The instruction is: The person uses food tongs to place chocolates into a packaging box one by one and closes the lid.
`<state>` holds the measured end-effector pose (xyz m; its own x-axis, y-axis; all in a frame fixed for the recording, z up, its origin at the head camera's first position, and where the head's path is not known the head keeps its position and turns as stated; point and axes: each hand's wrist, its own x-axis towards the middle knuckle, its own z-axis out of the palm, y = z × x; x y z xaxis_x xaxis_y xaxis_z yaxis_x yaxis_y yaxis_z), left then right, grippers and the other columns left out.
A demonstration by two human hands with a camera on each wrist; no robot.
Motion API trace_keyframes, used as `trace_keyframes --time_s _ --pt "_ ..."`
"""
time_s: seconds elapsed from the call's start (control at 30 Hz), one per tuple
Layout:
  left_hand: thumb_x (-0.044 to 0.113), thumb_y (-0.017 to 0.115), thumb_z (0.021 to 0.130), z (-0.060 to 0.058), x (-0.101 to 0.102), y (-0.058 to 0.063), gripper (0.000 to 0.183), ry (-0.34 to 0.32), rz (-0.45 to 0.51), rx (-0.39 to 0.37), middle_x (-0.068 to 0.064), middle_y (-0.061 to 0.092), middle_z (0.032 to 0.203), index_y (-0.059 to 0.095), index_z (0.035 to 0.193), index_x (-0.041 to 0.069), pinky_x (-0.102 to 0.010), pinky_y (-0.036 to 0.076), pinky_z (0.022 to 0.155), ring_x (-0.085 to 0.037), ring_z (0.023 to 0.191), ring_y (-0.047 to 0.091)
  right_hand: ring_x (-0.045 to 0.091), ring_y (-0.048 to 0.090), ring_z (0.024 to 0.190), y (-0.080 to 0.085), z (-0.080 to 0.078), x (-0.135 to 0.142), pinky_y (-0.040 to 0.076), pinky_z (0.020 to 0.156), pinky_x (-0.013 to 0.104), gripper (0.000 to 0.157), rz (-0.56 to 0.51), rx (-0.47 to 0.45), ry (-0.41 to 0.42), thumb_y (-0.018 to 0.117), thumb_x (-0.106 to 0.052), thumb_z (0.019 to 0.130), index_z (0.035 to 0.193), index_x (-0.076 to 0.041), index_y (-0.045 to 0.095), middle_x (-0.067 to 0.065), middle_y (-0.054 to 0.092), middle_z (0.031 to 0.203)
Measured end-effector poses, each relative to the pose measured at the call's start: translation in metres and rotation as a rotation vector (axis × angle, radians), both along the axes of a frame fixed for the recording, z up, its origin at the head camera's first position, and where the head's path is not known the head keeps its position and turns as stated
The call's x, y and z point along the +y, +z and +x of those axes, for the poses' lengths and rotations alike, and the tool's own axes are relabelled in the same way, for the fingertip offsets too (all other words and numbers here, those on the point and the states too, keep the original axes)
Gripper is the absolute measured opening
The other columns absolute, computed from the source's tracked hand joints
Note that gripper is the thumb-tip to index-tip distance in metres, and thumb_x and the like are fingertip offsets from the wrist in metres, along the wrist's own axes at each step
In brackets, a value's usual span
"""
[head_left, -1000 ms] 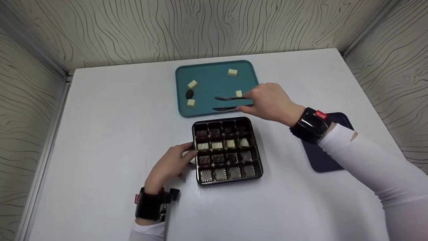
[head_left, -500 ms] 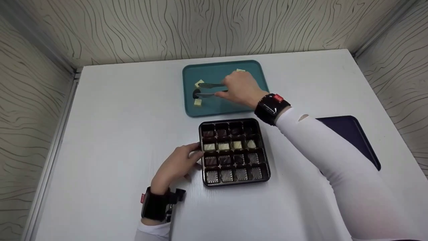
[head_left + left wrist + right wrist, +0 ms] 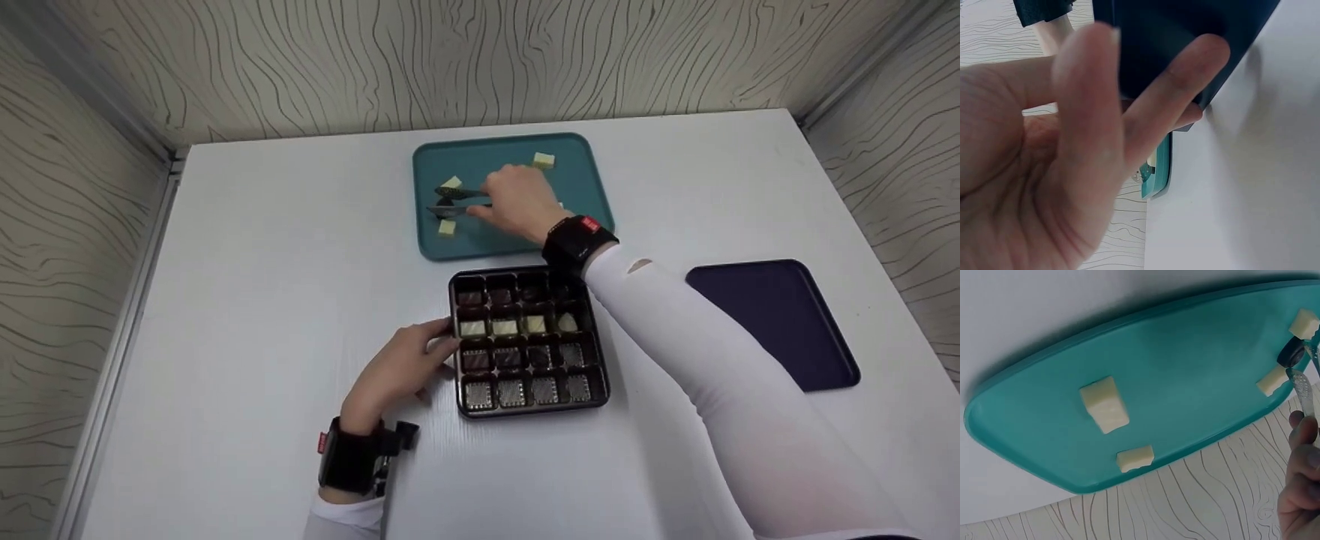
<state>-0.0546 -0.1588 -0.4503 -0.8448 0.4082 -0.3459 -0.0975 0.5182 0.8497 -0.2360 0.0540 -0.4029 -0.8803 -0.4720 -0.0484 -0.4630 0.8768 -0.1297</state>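
Note:
My right hand (image 3: 521, 201) grips a pair of tongs (image 3: 456, 193) over the left part of the teal tray (image 3: 510, 244). The tong tips stand apart on either side of a dark oval chocolate (image 3: 1291, 352), right at its edges. White chocolates lie close on both sides of it, one (image 3: 1303, 324) and another (image 3: 1273, 381). My left hand (image 3: 397, 367) rests against the left side of a black chocolate box (image 3: 531, 412), fingers extended along its wall in the left wrist view. The box has rows of compartments; one row holds white chocolates (image 3: 505, 328), others hold dark ones.
Two more white chocolates lie on the tray: one at the back right (image 3: 544, 160) and one (image 3: 1105, 405) partly hidden by my hand in the head view. A dark navy tray (image 3: 780, 322) lies at the right. Patterned walls (image 3: 480, 67) border the white table (image 3: 300, 247).
My right hand has moved left across the teal tray with the tongs, bringing their tips to the dark oval chocolate. My left hand stays at the box.

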Motion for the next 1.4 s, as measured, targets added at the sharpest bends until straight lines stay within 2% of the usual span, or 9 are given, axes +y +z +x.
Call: trace_keyframes --time_s 0.2,0.4,0.6,0.73,0.83,1.0,1.1,1.2,1.4 --pt "0.028 0.053 0.111 0.0 -0.001 0.0 0.05 -0.005 0.013 -0.003 -0.02 0.079 0.113 0.05 0.155 0.004 -0.031 0.06 0.06 -0.033 0.057 0.071 0.013 0.026 0.056 0.005 0.002 0.001 0.027 0.059 0.03 0.061 0.035 -0.023 -0.058 0.065 -0.044 0.104 0.064 -0.017 0.028 -0.004 0.021 0.061" --pt "0.026 0.053 0.111 -0.001 0.001 0.001 0.05 -0.001 0.014 -0.027 -0.02 0.078 0.115 0.048 0.156 0.004 -0.033 0.059 0.054 -0.034 0.065 0.074 0.012 0.024 0.054 0.016 0.007 0.018 0.027 0.055 0.03 0.063 0.059 -0.036 -0.11 0.069 -0.042 0.101 0.062 -0.017 0.028 -0.006 0.02 0.059" --pt "0.024 0.053 0.111 -0.003 0.001 0.001 0.05 0.004 0.014 -0.038 -0.02 0.078 0.116 0.048 0.156 0.003 -0.034 0.058 0.051 -0.029 0.074 0.075 0.012 0.025 0.055 0.027 0.015 0.044 0.026 0.052 0.029 0.065 0.083 -0.042 -0.091 0.072 -0.043 0.099 0.059 -0.017 0.028 -0.006 0.021 0.058" --pt "0.024 0.053 0.111 -0.003 0.0 0.0 0.05 0.008 0.017 -0.037 -0.021 0.077 0.12 0.049 0.156 0.004 -0.035 0.058 0.051 -0.027 0.072 0.075 0.012 0.024 0.055 0.033 0.016 0.061 0.024 0.051 0.027 0.066 0.085 -0.064 -0.048 0.073 -0.043 0.098 0.058 -0.017 0.028 -0.006 0.019 0.059" --pt "0.025 0.053 0.111 -0.003 -0.001 0.0 0.05 0.008 0.013 -0.038 -0.021 0.076 0.122 0.049 0.156 0.004 -0.034 0.058 0.052 -0.026 0.071 0.074 0.013 0.028 0.056 0.036 0.015 0.073 0.027 0.052 0.028 0.063 0.106 -0.057 -0.018 0.075 -0.043 0.096 0.057 -0.015 0.034 -0.006 0.022 0.058" --pt "0.026 0.053 0.111 -0.002 -0.003 0.0 0.049 0.007 0.014 -0.038 -0.02 0.076 0.122 0.05 0.155 0.005 -0.035 0.059 0.053 -0.026 0.07 0.074 0.016 0.038 0.061 0.035 0.009 0.085 0.036 0.055 0.03 0.049 0.136 -0.035 0.002 0.078 -0.042 0.094 0.066 -0.007 0.06 -0.005 0.035 0.059" --pt "0.026 0.053 0.111 -0.002 -0.004 0.0 0.048 0.004 0.023 -0.038 -0.02 0.076 0.123 0.051 0.155 0.006 -0.035 0.059 0.053 -0.026 0.072 0.075 0.016 0.038 0.061 0.032 0.005 0.084 0.034 0.056 0.03 0.048 0.148 -0.046 0.001 0.077 -0.043 0.095 0.067 -0.007 0.061 -0.005 0.035 0.06" --pt "0.027 0.053 0.111 -0.002 -0.005 0.001 0.047 0.0 0.028 -0.033 -0.02 0.075 0.124 0.052 0.154 0.006 -0.035 0.059 0.053 -0.025 0.076 0.076 0.016 0.035 0.061 0.03 0.0 0.08 0.03 0.055 0.029 0.052 0.155 -0.061 -0.012 0.075 -0.044 0.096 0.064 -0.01 0.052 -0.004 0.032 0.06" --pt "0.027 0.053 0.111 0.001 -0.002 0.001 0.05 0.005 0.016 -0.032 -0.02 0.076 0.124 0.05 0.155 0.005 -0.034 0.059 0.056 -0.026 0.078 0.077 0.016 0.04 0.064 0.028 -0.007 0.074 0.034 0.058 0.028 0.048 0.151 -0.084 -0.028 0.073 -0.045 0.097 0.069 -0.009 0.059 -0.004 0.04 0.062"
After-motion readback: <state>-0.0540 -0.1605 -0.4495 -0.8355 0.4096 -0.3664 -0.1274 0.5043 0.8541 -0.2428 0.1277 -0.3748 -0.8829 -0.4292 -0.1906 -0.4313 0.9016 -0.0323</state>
